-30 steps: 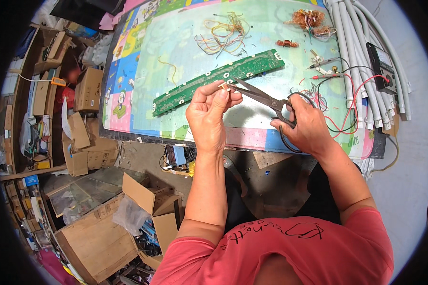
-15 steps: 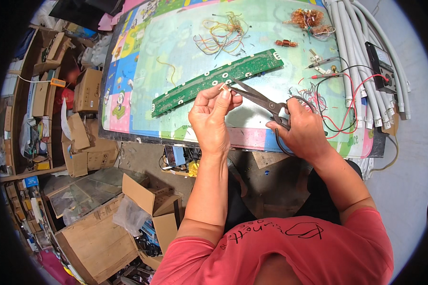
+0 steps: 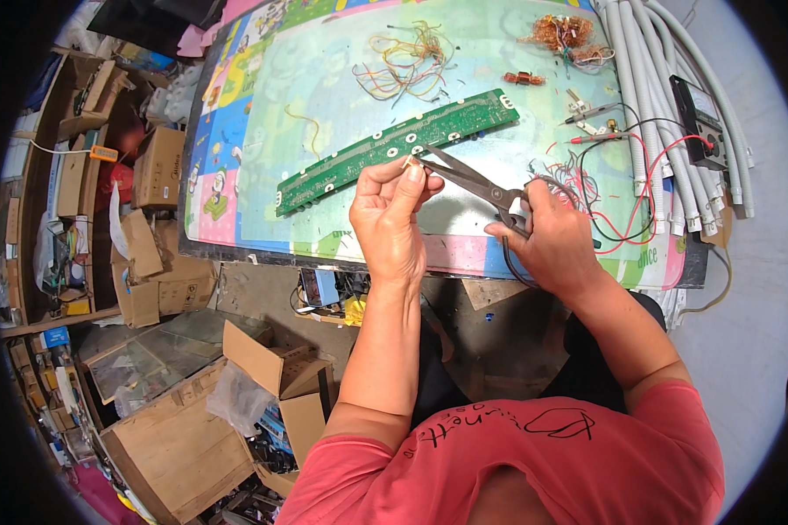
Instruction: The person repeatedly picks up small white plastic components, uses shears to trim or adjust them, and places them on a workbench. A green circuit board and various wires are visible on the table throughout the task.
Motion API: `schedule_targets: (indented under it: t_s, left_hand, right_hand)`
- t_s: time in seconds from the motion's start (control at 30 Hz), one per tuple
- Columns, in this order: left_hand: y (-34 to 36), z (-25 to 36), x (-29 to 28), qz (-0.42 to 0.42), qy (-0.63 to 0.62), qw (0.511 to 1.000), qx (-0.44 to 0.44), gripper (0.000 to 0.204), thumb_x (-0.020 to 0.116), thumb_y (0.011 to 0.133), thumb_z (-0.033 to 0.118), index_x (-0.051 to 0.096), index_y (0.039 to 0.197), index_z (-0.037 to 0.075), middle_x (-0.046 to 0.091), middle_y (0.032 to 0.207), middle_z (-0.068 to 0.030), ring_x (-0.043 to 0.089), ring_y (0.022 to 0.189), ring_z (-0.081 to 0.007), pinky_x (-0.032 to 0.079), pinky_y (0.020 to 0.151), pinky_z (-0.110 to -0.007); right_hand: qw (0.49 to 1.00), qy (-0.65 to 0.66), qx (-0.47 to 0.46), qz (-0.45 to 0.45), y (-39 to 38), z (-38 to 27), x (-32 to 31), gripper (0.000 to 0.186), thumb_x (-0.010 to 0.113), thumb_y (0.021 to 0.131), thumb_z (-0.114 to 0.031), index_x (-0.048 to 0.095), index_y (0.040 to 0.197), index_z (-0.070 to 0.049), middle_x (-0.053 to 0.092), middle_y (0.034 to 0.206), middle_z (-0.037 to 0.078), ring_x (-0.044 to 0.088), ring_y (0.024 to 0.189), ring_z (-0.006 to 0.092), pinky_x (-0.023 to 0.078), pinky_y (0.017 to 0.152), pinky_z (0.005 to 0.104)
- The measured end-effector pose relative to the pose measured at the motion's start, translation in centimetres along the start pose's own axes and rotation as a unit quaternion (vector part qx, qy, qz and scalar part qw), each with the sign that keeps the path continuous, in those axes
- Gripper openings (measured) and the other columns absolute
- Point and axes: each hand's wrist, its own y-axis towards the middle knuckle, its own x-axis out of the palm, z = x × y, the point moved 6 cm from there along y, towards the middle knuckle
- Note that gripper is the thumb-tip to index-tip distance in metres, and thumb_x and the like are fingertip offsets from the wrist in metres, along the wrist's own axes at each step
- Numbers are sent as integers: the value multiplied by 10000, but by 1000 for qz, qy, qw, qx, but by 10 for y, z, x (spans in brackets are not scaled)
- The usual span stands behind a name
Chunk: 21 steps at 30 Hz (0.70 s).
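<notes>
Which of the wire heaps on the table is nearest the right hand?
The heap of short, mostly red wire pieces, just beyond the right hand; the long yellowish wire tangle and the copper-coloured heap lie much farther off.

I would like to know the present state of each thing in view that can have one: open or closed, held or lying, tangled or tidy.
Left hand: closed, pinching a white part
Right hand: closed on the scissors
Scissors: held, blades parted
Circuit board: lying, not held
Wires: loose, tangled
Red probe: lying, not held
Carton: flaps open
</notes>
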Motion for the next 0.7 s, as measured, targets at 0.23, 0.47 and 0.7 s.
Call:
schedule_targets:
  t_s: [0.23,0.47,0.7]
  left_hand:
    - [4,-9,-3,-22,-98,994,-48,124,647,855,41,569,949,21,649,867,-103,653,752,-185,554,743,-319]
    - [5,-13,-10,-28,-123,987,-95,82,644,851,42,609,924,33,648,865,-110,645,760,-188,564,765,-350]
    - [3,-18,-12,-16,-140,982,-128,80,649,847,50,615,917,32,651,863,-121,642,754,-188,563,765,-351]
  right_hand:
    - [998,50,20,-33,-1,5,13,506,749,734,-402,472,898,-13,627,717,148,635,624,329,480,484,396]
    - [996,-65,-28,55,2,4,3,515,758,706,-425,485,889,-28,608,726,117,619,593,307,476,477,374]
    - [1000,-1,-19,21,3,7,7,517,771,698,-417,479,870,-27,584,675,111,596,557,283,450,458,361]
